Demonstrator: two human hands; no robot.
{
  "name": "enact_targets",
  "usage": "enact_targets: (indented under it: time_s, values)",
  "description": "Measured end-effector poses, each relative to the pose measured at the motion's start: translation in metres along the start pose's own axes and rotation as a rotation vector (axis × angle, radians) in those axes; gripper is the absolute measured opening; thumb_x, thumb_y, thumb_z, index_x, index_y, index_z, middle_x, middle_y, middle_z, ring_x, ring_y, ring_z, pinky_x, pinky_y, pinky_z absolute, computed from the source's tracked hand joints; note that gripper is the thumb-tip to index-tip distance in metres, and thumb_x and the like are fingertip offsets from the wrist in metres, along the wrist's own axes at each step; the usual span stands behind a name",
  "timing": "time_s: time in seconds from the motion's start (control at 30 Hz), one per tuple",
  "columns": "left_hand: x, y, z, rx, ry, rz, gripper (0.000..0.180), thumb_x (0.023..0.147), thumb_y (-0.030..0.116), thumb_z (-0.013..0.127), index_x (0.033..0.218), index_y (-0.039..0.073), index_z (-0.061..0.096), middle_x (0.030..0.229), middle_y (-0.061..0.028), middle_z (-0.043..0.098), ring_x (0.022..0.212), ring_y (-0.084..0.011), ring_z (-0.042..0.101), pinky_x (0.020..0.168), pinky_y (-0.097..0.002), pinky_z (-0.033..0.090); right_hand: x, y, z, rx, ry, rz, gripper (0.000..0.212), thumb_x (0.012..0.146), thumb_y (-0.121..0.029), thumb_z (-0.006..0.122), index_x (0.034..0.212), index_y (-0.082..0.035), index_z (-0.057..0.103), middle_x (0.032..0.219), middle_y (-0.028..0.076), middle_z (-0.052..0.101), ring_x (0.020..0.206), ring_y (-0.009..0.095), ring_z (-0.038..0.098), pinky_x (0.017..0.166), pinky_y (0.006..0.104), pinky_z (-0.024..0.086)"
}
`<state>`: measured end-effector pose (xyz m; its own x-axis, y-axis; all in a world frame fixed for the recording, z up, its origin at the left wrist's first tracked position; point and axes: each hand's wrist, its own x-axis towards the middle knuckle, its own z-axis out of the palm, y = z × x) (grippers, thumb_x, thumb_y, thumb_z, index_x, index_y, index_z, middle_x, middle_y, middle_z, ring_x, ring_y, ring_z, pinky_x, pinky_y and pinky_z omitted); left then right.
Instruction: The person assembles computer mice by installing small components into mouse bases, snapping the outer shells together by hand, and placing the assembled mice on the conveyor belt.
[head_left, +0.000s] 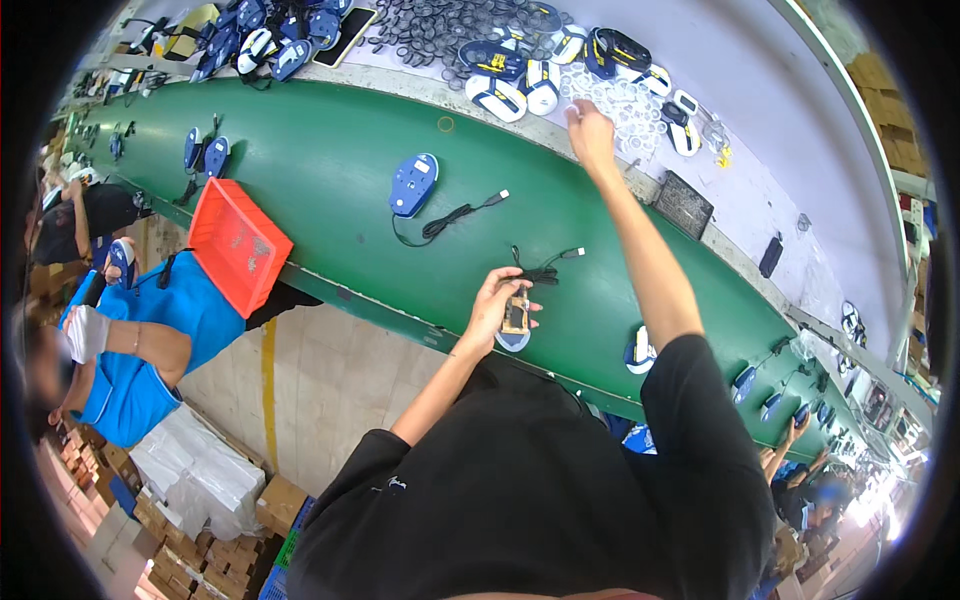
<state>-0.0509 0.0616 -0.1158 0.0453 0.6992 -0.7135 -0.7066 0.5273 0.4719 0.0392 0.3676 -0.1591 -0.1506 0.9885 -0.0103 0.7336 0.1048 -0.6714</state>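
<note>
My left hand (488, 312) is closed around an opened computer mouse (515, 312) above the near edge of the green belt. Its inside shows a tan circuit board, and a bundled black cable (535, 275) with a light USB plug lies just beyond. My right arm stretches across the belt to a pile of small translucent white rings (625, 112) on the far ledge. The fingers of my right hand (592, 132) are pinched together at the pile's near left side; what lies between the fingertips is too small to make out.
A blue mouse (414, 185) with its cable lies on the green belt (330, 150). White and navy mouse shells (497, 98) and dark rings (420, 40) crowd the ledge. A black tray (684, 204) stands right of my right forearm. A red crate (238, 250) and a person in blue are leftward.
</note>
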Motion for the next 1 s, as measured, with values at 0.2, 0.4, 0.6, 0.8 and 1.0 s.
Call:
enact_targets:
  time_s: [0.2, 0.4, 0.6, 0.8, 1.0]
  values:
    - [0.001, 0.006, 0.015, -0.084, -0.059, 0.107, 0.030, 0.096, 0.014, 0.045, 0.124, 0.006, 0.041, 0.109, -0.0165, 0.057, 0.083, -0.0322, 0.067, 0.063, -0.0463, 0.061, -0.175, -0.015, -0.056, 0.722, -0.183, 0.322, 0.026, 0.082, -0.011, 0.072, 0.106, -0.003, 0.070, 0.097, 0.008, 0.071, 0.084, 0.012, 0.066, 0.078, 0.0250, 0.052]
    - [-0.008, 0.002, 0.028, 0.069, -0.138, 0.080, 0.030, 0.096, 0.016, 0.047, 0.124, 0.006, 0.042, 0.109, -0.0146, 0.060, 0.078, -0.0236, 0.066, 0.061, -0.0403, 0.060, -0.292, -0.015, -0.099, 1.333, -0.258, 0.698, 0.020, 0.086, -0.002, 0.065, 0.105, 0.005, 0.065, 0.099, 0.013, 0.068, 0.085, 0.017, 0.067, 0.076, 0.0286, 0.056]
    - [-0.036, -0.006, 0.039, 0.228, -0.238, 0.157, 0.030, 0.099, 0.022, 0.043, 0.124, 0.006, 0.045, 0.113, -0.0142, 0.061, 0.086, -0.0208, 0.066, 0.067, -0.0393, 0.061, -0.334, -0.042, -0.118, 1.215, -0.028, 0.598, 0.023, 0.083, -0.002, 0.069, 0.104, 0.006, 0.065, 0.094, 0.014, 0.069, 0.086, 0.018, 0.067, 0.076, 0.0291, 0.056]
    - [-0.059, -0.014, 0.041, 0.297, -0.254, 0.273, 0.032, 0.101, 0.022, 0.039, 0.127, 0.005, 0.046, 0.113, -0.0114, 0.061, 0.093, -0.0163, 0.063, 0.079, -0.0292, 0.055, -0.352, -0.071, -0.131, 0.663, -0.058, 0.382, 0.026, 0.084, -0.009, 0.070, 0.110, -0.004, 0.070, 0.090, 0.009, 0.070, 0.083, 0.012, 0.065, 0.071, 0.0261, 0.054]
    - [-0.066, -0.020, 0.037, 0.344, -0.213, 0.347, 0.041, 0.100, 0.024, 0.039, 0.135, 0.002, 0.043, 0.106, -0.0106, 0.063, 0.084, -0.0143, 0.064, 0.071, -0.0263, 0.055, -0.357, -0.083, -0.121, 0.544, 0.120, 0.212, 0.023, 0.086, -0.014, 0.068, 0.107, -0.006, 0.071, 0.086, 0.011, 0.071, 0.073, 0.014, 0.068, 0.068, 0.0263, 0.055]
